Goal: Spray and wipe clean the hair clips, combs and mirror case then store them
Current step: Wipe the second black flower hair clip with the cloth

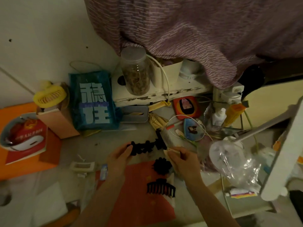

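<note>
A long black hair clip (146, 147), knobbly along its length with a squarer block at its far end, is held just above the bench (105, 145), stretched between the two hands. The left hand (120, 155) comes in from below with its forearm angled up across the orange sheet (131, 185), and its fingers (128, 149) are curled round the clip's near end. The right hand (181, 158) reaches in from the lower right, its fingers pinched on a pale wipe (170, 152) that meets the clip's other end; in this dim light it is hard to tell whether the wipe is cloth or paper. Just below the right fingers lies a black flower-shaped clip (161, 166), and nearer still a black claw clip (161, 188) with its teeth pointing toward the person. To the left of the left fingers sits a white rectangular clip (82, 167), apart from the others.
</note>
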`<state>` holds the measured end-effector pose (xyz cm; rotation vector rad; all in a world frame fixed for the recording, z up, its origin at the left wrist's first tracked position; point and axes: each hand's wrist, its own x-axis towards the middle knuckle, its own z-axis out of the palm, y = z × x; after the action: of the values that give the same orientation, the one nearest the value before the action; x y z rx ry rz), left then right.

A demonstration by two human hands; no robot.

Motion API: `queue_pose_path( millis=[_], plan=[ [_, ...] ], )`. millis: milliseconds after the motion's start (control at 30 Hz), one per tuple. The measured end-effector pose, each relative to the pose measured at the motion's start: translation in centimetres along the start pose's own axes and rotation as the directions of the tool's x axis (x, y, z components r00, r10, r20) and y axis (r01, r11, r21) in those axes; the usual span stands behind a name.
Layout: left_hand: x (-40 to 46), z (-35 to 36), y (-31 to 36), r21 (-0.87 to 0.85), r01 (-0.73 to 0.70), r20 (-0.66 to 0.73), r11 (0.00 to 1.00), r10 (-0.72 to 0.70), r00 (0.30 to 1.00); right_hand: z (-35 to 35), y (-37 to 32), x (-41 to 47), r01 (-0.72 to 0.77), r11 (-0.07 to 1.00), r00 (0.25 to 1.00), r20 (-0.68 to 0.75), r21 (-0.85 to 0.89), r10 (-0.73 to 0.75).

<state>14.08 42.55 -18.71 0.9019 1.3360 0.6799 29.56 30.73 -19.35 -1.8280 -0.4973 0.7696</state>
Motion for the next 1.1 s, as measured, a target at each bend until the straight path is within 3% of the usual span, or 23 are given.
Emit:
queue_pose_path(
  millis=[200, 300, 467, 667, 767, 933, 1100],
  plan=[
    [6.6, 1.0, -1.5, -0.116, 0.061, -0.073, 0.991, -0.070, 0.995, 1.7, 1.8, 1.8, -0.034, 0.999, 0.999, 0.036, 0.005, 0.033],
    [9.6, 1.6, -2.4, -0.023, 0.032, -0.102, 0.999, -0.034, 0.994, 2.5, 2.9, 2.4, -0.088, 0.995, 0.994, 0.069, 0.047, 0.085],
    [13.0, 2.4, -3.8, -0.007, 0.082, -0.143, 0.997, -0.083, 0.986, 3.2, 4.7, 2.7, -0.177, 0.981, 0.982, 0.076, 0.075, 0.172],
    [14.4, 2.3, -5.1, 0.207, 0.000, -0.146, 0.978, 0.031, 0.989, 3.9, 4.9, 3.2, -0.211, 0.977, 0.976, 0.063, 0.034, 0.209],
    [14.5, 1.9, -5.9, 0.347, -0.075, -0.089, 0.935, 0.113, 0.990, 4.2, 4.6, 3.4, -0.194, 0.981, 0.980, 0.054, 0.018, 0.192],
    [14.9, 1.6, -6.1, 0.508, -0.092, 0.031, 0.856, 0.088, 0.996, 4.6, 4.3, 3.3, -0.192, 0.981, 0.980, 0.059, 0.012, 0.191],
    [13.7, 1.2, -5.4, 0.535, -0.119, 0.106, 0.837, 0.073, 0.992, 4.5, 3.6, 2.8, -0.166, 0.986, 0.984, 0.070, 0.022, 0.165]
  ],
)
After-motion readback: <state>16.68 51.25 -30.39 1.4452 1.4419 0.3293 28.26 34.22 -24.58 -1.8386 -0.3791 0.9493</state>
